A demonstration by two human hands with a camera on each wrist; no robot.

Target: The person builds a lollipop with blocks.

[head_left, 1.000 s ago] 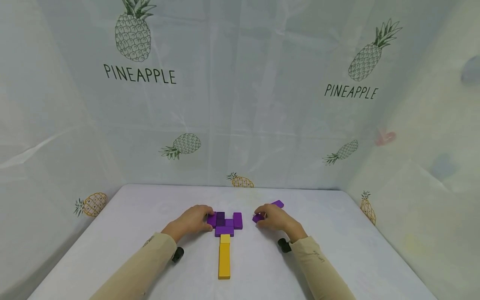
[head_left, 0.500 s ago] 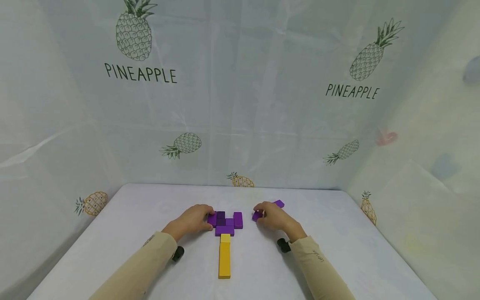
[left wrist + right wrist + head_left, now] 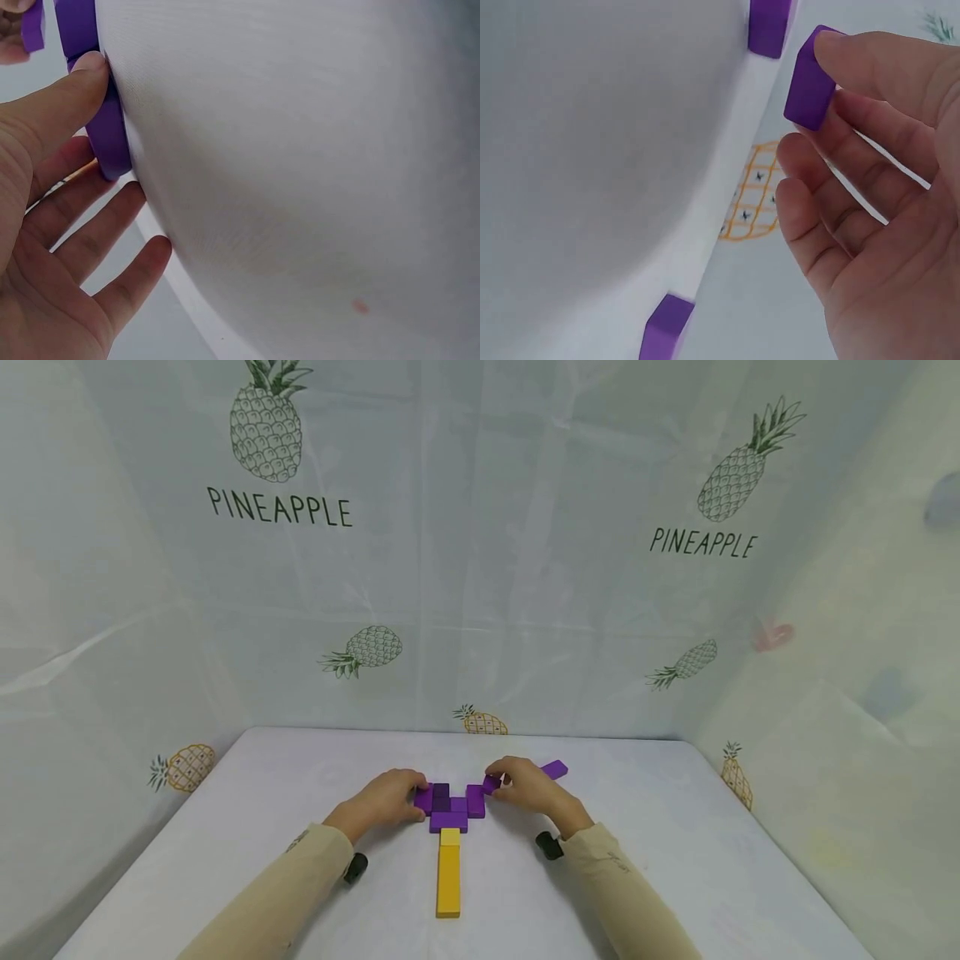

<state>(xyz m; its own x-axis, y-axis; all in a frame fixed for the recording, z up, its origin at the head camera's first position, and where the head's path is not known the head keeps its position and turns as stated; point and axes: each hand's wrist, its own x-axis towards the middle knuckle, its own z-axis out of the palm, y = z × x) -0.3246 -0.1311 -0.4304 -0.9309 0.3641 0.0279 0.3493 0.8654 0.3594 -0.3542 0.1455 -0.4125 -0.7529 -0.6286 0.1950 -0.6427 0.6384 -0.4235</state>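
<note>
In the head view, flat purple blocks lie joined in a cluster, with a dark purple block (image 3: 442,797) among them. My left hand (image 3: 386,799) holds the leftmost purple block (image 3: 423,798) in place, thumb on the near side and fingers on the far side. The left wrist view shows that thumb pressed at a purple block (image 3: 111,139). My right hand (image 3: 531,789) pinches a small purple block (image 3: 811,82) between thumb and fingers, off the table and close to the upright purple block (image 3: 476,802) on the cluster's right. Its other fingers are loosely bent.
A yellow bar (image 3: 448,881) with a smaller yellow block (image 3: 450,837) at its far end runs toward me below the cluster. Another purple block (image 3: 554,769) lies behind my right hand. A pineapple-print sheet (image 3: 525,568) hangs behind the white table (image 3: 337,918).
My right hand has moved left with the small purple block, bringing it beside the cluster's right block. The left hand stays where it was on the leftmost block.
</note>
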